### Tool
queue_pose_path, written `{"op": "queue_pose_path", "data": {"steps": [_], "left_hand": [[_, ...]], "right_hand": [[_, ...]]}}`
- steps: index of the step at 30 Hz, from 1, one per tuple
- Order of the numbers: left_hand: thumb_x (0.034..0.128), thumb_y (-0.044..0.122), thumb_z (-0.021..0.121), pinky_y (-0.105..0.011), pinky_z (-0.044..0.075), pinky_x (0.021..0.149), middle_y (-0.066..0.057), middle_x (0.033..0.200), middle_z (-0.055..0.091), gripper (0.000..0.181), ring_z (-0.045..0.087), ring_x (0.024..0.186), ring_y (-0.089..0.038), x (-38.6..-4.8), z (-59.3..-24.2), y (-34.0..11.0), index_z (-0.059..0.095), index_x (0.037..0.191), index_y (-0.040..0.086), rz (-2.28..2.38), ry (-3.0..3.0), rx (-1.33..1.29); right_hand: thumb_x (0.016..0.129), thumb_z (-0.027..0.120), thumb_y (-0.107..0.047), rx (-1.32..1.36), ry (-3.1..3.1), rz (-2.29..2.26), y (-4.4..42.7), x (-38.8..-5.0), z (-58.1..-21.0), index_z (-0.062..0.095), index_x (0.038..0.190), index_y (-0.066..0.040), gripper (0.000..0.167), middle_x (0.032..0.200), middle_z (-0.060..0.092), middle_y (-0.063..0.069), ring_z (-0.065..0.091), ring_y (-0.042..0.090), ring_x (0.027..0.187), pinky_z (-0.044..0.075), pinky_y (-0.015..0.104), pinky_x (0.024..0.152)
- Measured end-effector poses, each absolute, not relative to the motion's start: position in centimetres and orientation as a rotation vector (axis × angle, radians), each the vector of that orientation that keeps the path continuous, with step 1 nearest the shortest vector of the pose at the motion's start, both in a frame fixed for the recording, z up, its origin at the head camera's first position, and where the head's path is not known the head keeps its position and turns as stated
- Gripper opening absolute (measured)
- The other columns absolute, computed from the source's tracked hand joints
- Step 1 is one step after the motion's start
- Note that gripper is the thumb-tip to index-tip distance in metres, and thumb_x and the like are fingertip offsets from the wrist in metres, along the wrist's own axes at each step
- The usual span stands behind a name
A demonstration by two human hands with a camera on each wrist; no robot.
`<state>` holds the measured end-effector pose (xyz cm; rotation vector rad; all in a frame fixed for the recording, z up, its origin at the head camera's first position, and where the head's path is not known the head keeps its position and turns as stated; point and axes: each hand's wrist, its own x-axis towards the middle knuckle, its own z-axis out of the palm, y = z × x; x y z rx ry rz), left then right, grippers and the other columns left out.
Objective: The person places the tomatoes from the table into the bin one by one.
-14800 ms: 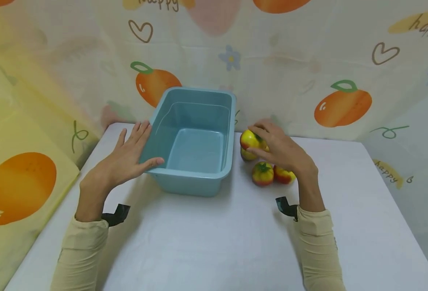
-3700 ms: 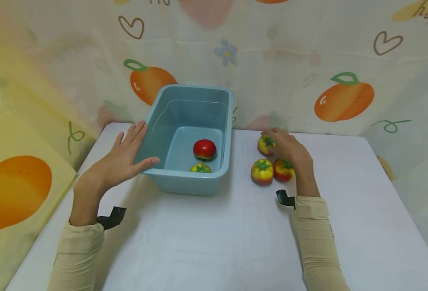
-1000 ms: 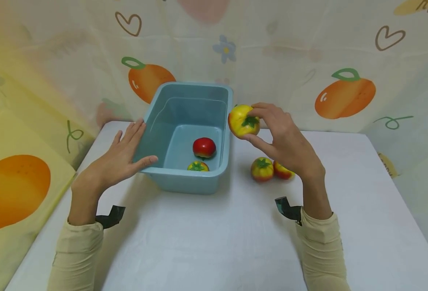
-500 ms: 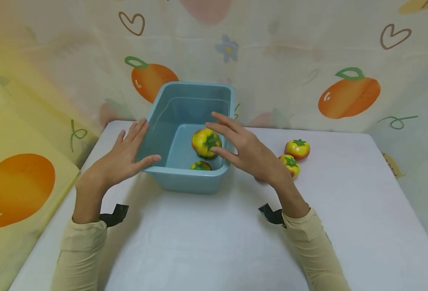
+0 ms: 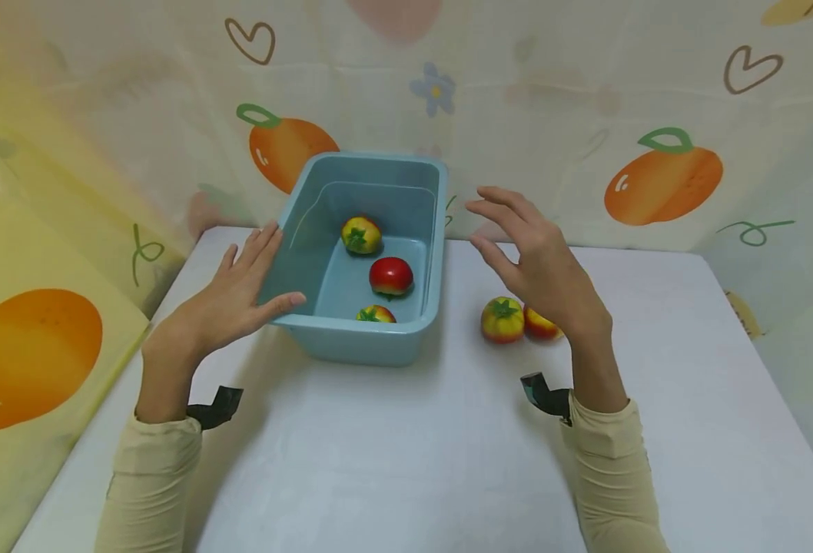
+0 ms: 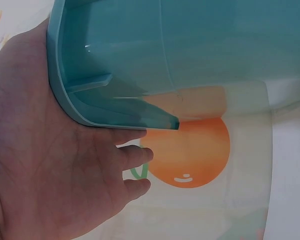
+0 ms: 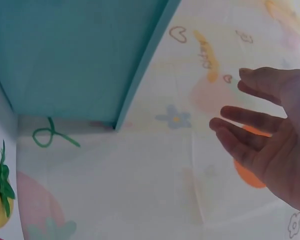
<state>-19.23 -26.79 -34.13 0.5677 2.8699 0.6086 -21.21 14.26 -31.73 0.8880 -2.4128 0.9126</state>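
Observation:
My left hand (image 5: pixel 230 299) rests with straight fingers on the left rim of a light blue plastic basin (image 5: pixel 365 346); the left wrist view shows the palm (image 6: pixel 55 140) against the rim. Inside the basin lie a yellow-and-red tomato-like fruit (image 5: pixel 361 235) with a green calyx, a red one (image 5: pixel 390 276) and a third fruit (image 5: pixel 376 314) partly hidden by the near wall. My right hand (image 5: pixel 545 261) hovers right of the basin, fingers apart and loosely bent, holding nothing. Below it on the table, two similar fruits show, one whole (image 5: pixel 502 320) and one (image 5: pixel 542 324) partly covered by the hand.
The white table (image 5: pixel 393 461) spreads in front of and right of the basin. A patterned cloth (image 5: pixel 517 100) with printed oranges hangs close behind it, and a yellow cloth (image 5: pixel 26 253) is at the left. Dark camera mounts (image 5: pixel 216 407) stick out from both wrists.
My right hand carried a yellow-and-red fruit over the basin, let it drop in, and moved back right. That fruit now lies farther back in the basin. My left hand has stayed on the rim.

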Motion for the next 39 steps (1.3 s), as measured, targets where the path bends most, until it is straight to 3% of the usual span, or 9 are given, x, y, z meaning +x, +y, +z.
{"op": "queue_pose_path", "data": {"steps": [16, 32, 39], "left_hand": [[0.1036, 0.056, 0.052, -0.058, -0.01, 0.134, -0.005, 0.178, -0.009, 0.098, -0.009, 0.166, -0.035, -19.1, -34.2, -26.8, -0.008, 0.169, 0.015, 0.6, 2.875, 0.545], [0.1042, 0.054, 0.053, -0.058, -0.009, 0.134, -0.005, 0.178, -0.009, 0.098, -0.009, 0.166, -0.036, -19.0, -34.2, -26.9, -0.009, 0.168, 0.014, 0.609, 2.877, 0.548], [0.1043, 0.056, 0.052, -0.059, -0.01, 0.134, -0.008, 0.178, -0.009, 0.098, -0.009, 0.165, -0.039, -19.0, -34.2, -26.9, -0.009, 0.168, 0.012, 0.61, 2.875, 0.574]], "right_hand": [[0.101, 0.068, -0.012, 0.775, -2.477, 0.841, 17.1, -21.5, -31.4, 0.062, 0.142, -0.005, 0.042, 0.151, 0.056, 0.015, 0.055, 0.033, 0.143, 0.051, 0.05, 0.114], [0.104, 0.066, -0.018, 0.523, -2.718, 0.835, 20.7, -22.0, -31.2, 0.057, 0.149, -0.01, 0.047, 0.153, 0.054, 0.017, 0.051, 0.039, 0.143, 0.046, 0.061, 0.116], [0.104, 0.065, -0.017, 0.477, -2.838, 0.788, 22.2, -22.8, -31.7, 0.053, 0.15, -0.007, 0.049, 0.152, 0.054, 0.021, 0.047, 0.044, 0.143, 0.041, 0.065, 0.118]]}}
